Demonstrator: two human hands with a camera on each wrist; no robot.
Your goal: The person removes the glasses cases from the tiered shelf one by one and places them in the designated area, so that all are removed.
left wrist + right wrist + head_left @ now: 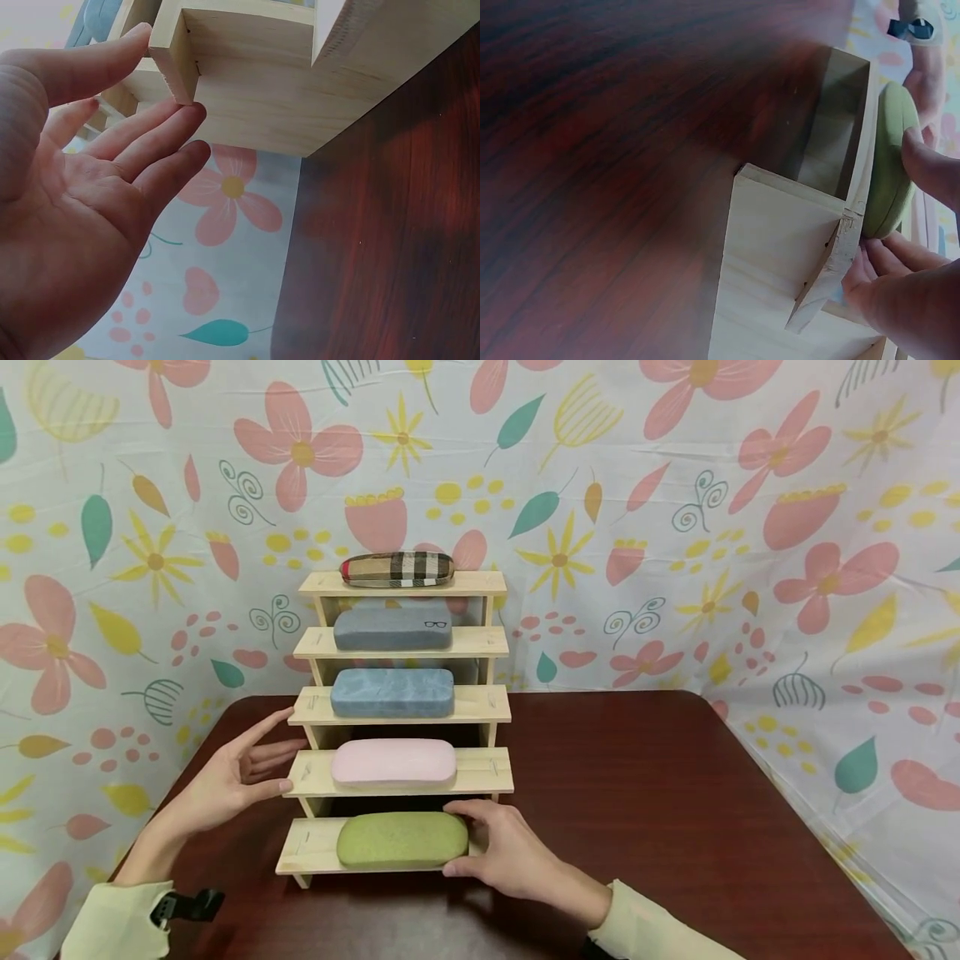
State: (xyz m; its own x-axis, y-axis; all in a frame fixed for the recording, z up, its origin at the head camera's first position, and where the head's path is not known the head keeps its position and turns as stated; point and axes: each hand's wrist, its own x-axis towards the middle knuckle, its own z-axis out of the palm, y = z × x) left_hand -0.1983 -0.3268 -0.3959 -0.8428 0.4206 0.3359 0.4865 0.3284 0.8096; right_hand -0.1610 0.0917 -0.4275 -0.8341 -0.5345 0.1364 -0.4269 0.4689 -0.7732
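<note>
A green glasses case (401,842) lies on the lowest step of a stepped wooden rack (483,768). My right hand (517,853) grips its right end, thumb at the front and fingers behind; in the right wrist view the thumb presses on the green case (891,150). At the rack's left side is my left hand (221,781), its fingers mostly straight. In the left wrist view, thumb and fingertips of the left hand (90,180) lie against a step's end (174,64). On the step above the green case sits a pink glasses case (393,762).
Higher up the rack are a blue glasses case (392,693), a grey-blue case (392,628) with a small glasses print, and a plaid case (397,569) on top. The rack stands on a dark red-brown table (637,810). Behind hangs a floral cloth (637,527).
</note>
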